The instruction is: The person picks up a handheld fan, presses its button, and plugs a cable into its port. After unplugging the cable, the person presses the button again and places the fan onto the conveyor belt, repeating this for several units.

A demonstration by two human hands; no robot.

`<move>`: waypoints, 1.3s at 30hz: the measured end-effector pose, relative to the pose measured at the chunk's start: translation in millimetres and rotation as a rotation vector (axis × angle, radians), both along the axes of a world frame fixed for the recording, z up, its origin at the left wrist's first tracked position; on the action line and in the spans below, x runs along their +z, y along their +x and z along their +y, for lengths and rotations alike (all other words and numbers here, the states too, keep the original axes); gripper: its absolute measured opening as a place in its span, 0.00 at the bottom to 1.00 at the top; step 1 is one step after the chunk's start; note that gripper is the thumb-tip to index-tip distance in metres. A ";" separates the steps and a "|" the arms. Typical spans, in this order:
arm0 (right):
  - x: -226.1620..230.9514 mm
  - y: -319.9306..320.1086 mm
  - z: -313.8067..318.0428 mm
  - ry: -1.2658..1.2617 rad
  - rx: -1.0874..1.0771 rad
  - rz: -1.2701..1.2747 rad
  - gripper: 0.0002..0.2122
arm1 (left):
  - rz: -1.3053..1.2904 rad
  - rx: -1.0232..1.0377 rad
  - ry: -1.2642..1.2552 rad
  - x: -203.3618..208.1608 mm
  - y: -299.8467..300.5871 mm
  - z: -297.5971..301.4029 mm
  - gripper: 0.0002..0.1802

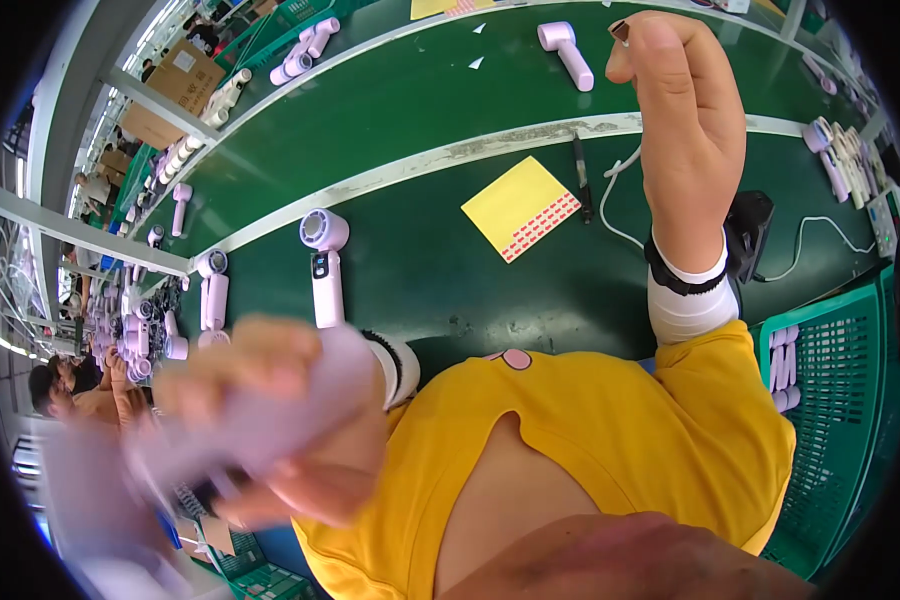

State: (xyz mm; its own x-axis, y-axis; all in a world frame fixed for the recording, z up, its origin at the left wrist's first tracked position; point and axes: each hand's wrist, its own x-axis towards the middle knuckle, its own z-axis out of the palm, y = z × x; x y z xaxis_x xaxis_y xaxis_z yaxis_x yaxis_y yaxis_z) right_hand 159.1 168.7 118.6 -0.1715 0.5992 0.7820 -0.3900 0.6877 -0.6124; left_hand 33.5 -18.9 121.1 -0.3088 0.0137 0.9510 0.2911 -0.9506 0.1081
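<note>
My left hand (332,478) is wrapped round a lavender handheld fan (275,420), held up close at the lower left. Motion smears both the hand and the fan, so its details do not show. At the upper right my right hand (692,140) is raised, with thumb and fingers pinching a small dark brown piece (619,33) whose kind I cannot make out. Beyond my left hand, a lavender fan with a small dark display (326,285) lies on the green bench (410,270). A yellow sheet with rows of red stickers (515,210) lies left of my right wrist.
A black pen (582,180) lies beside the sheet. Right of my wrist is a black stand (750,235) with a white cable. A green basket (840,420) holds fans at the right. Another fan (570,58) lies beyond the pale ledge (410,172). People sit at the far left.
</note>
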 end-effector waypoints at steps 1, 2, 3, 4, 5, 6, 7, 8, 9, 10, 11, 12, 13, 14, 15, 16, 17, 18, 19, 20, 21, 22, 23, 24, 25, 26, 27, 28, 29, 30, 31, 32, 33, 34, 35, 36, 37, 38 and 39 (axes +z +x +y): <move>1.1 0.9 1.9 0.044 0.015 0.016 0.09 | -0.112 -0.114 -0.116 4.5 -4.2 -5.9 0.28; 0.4 2.6 0.6 0.052 0.013 0.025 0.09 | -0.222 -0.227 -0.232 8.2 -4.4 -10.6 0.28; 2.3 3.6 -5.6 0.051 0.004 0.047 0.09 | -0.211 -0.229 -0.225 8.8 4.6 -13.6 0.28; 3.2 2.9 -10.7 0.054 -0.009 0.065 0.08 | -0.087 -0.084 -0.121 3.8 18.8 -11.7 0.29; 3.9 2.2 -13.7 0.057 -0.023 0.083 0.08 | 0.034 0.062 -0.016 -1.0 32.6 -8.9 0.31; 3.9 0.9 -14.1 0.071 -0.030 0.087 0.08 | 0.152 0.208 0.092 -3.3 38.1 -5.8 0.32; 3.4 -1.1 -13.5 0.080 -0.046 0.073 0.08 | 0.153 0.201 0.107 -2.5 32.7 -4.6 0.32; 2.6 -2.9 -12.3 0.088 -0.062 0.058 0.08 | -0.047 0.021 0.020 -0.5 22.0 -5.4 0.34; 3.8 -5.0 -12.6 0.095 -0.071 0.047 0.08 | -0.240 -0.154 -0.070 3.4 11.1 -8.3 0.36; 4.5 -4.8 -14.0 0.106 -0.071 0.053 0.08 | -0.431 -0.331 -0.162 5.7 5.0 -8.7 0.38; 4.1 -2.8 -16.0 0.088 -0.073 -0.001 0.08 | -0.424 -0.332 -0.151 4.8 7.0 -7.1 0.38; 4.1 -0.5 -17.0 0.069 -0.074 -0.056 0.08 | -0.256 -0.135 -0.022 1.5 13.8 -5.5 0.34; 5.8 0.4 -15.5 0.049 -0.075 -0.111 0.09 | -0.089 0.063 0.106 -1.5 20.7 -3.6 0.30; 4.5 0.3 -15.5 0.053 -0.065 -0.114 0.09 | 0.071 0.270 0.225 -6.0 24.2 -5.6 0.27; 3.9 0.4 -15.1 0.052 -0.073 -0.121 0.09 | 0.068 0.281 0.226 -6.9 23.5 -7.2 0.27; 3.2 0.5 -14.5 0.050 -0.081 -0.128 0.08 | 0.000 0.101 0.110 -6.3 22.2 -8.3 0.26; 1.9 0.2 -13.7 0.047 -0.090 -0.136 0.08 | -0.069 -0.080 -0.007 -5.6 20.8 -8.7 0.26; -0.4 -0.1 -13.2 0.048 -0.083 -0.140 0.08 | -0.138 -0.263 -0.123 -6.1 19.8 -8.0 0.26; 0.6 -2.3 -14.3 0.101 -0.069 -0.119 0.08 | -0.148 -0.242 -0.114 -7.0 20.9 -8.2 0.26; 1.1 -4.0 -15.4 0.153 -0.055 -0.098 0.07 | -0.129 -0.087 -0.003 -9.4 23.5 -6.5 0.27; 1.2 -5.1 -16.3 0.205 -0.041 -0.077 0.07 | -0.109 0.069 0.105 -11.8 25.8 -3.9 0.27; 1.5 -5.0 -17.1 0.211 -0.018 -0.085 0.07 | -0.087 0.227 0.210 -12.8 26.3 -1.7 0.28; 2.0 -3.4 -18.3 0.184 0.011 -0.130 0.07 | -0.247 -0.012 0.080 -7.3 23.3 0.1 0.26; 1.9 -2.0 -20.5 0.157 0.039 -0.177 0.07 | -0.406 -0.254 -0.046 -1.2 15.4 1.4 0.24; 1.6 -0.9 -22.6 0.132 0.069 -0.224 0.08 | -0.367 -0.266 -0.330 -3.2 -2.7 2.0 0.25; 5.5 0.6 -27.7 0.140 0.101 -0.233 0.08 | -0.329 -0.272 -0.615 -1.2 -18.4 1.0 0.25; 7.3 1.1 -33.3 0.127 0.107 -0.253 0.08 | -0.369 -0.341 -0.682 2.3 -20.4 10.2 0.26; 9.2 1.0 -38.4 0.113 0.113 -0.274 0.08 | -0.411 -0.413 -0.746 5.3 -15.4 19.8 0.26; 8.5 0.4 -40.0 0.096 0.110 -0.297 0.09 | -0.345 -0.376 -0.813 9.9 -4.4 26.3 0.26; 7.5 -2.7 -41.4 0.100 0.131 -0.311 0.09 | -0.280 -0.340 -0.880 13.6 2.0 28.8 0.27; 5.3 -3.2 -41.5 0.092 0.154 -0.298 0.09 | -0.293 -0.342 -0.878 10.2 0.4 31.8 0.27; 3.2 -3.6 -41.9 0.083 0.176 -0.285 0.10 | -0.214 -0.446 -0.909 5.6 -2.9 35.9 0.27; 1.5 -3.3 -42.1 0.074 0.197 -0.271 0.10 | -0.132 -0.551 -0.936 0.9 -5.9 39.6 0.27; 1.0 -1.1 -41.2 0.066 0.185 -0.277 0.10 | -0.038 -0.667 -0.966 -1.5 -7.0 44.1 0.27; 1.8 0.9 -40.1 0.076 0.195 -0.292 0.11 | -0.039 -0.682 -0.971 -0.6 -6.6 46.0 0.27; 3.1 3.0 -38.8 0.085 0.205 -0.306 0.11 | -0.075 -0.720 -0.999 2.8 -6.4 46.0 0.27; 4.0 5.0 -37.6 0.094 0.214 -0.320 0.12 | -0.110 -0.758 -1.027 6.4 -6.4 45.4 0.28; 4.6 6.9 -36.1 0.084 0.200 -0.324 0.12 | -0.144 -0.797 -1.056 7.6 -6.7 45.5 0.28; 5.4 7.1 -33.6 0.118 0.244 -0.331 0.12 | -0.141 -0.805 -1.062 7.0 -7.8 45.7 0.28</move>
State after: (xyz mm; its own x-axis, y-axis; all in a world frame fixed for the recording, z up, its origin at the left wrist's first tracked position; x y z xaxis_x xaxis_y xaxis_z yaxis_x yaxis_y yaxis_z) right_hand 166.2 135.1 124.0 -0.5501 0.4194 0.7221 -0.3456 0.6728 -0.6541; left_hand 25.7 26.8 128.1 0.0406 0.9442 0.3269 -0.3811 -0.2877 0.8786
